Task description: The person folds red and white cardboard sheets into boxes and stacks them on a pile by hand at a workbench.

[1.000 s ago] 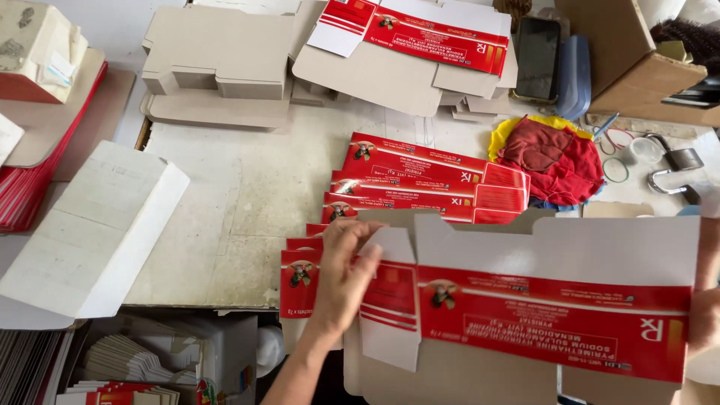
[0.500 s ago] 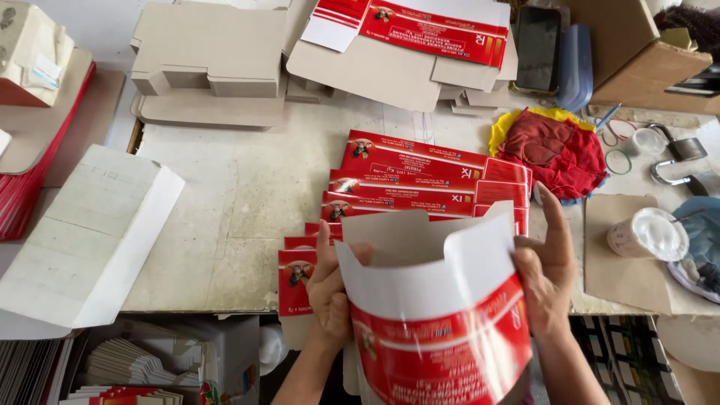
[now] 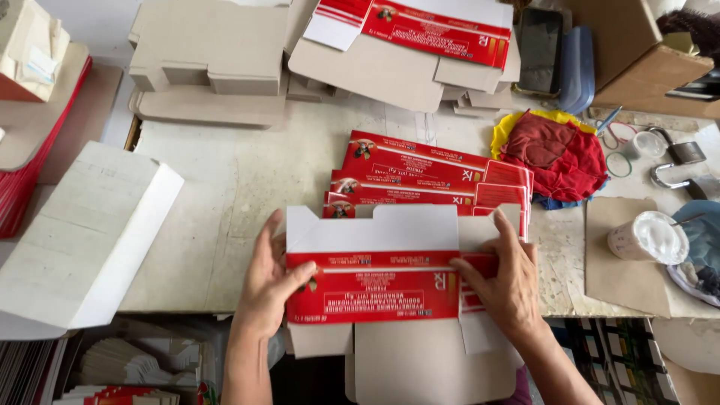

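A flat red and white carton blank (image 3: 375,289), folded over on itself, lies at the near edge of the worn table (image 3: 225,187). My left hand (image 3: 268,281) presses its left end, thumb on the red panel. My right hand (image 3: 506,289) presses its right end, fingers spread flat. Just beyond it, a fanned stack of red carton blanks (image 3: 427,176) lies on the table. The grey inner flaps of the carton hang over the table's front edge.
Grey cardboard blanks (image 3: 210,60) and a printed blank (image 3: 420,37) are piled at the back. A white folded box (image 3: 82,232) lies left. A red cloth (image 3: 559,157), a glue cup (image 3: 646,236), a padlock (image 3: 679,150) and a phone (image 3: 538,49) sit right.
The carton blank was spread open, then lifted and bent between both hands. Now it is folded flat on the table edge, with both hands pressing on it.
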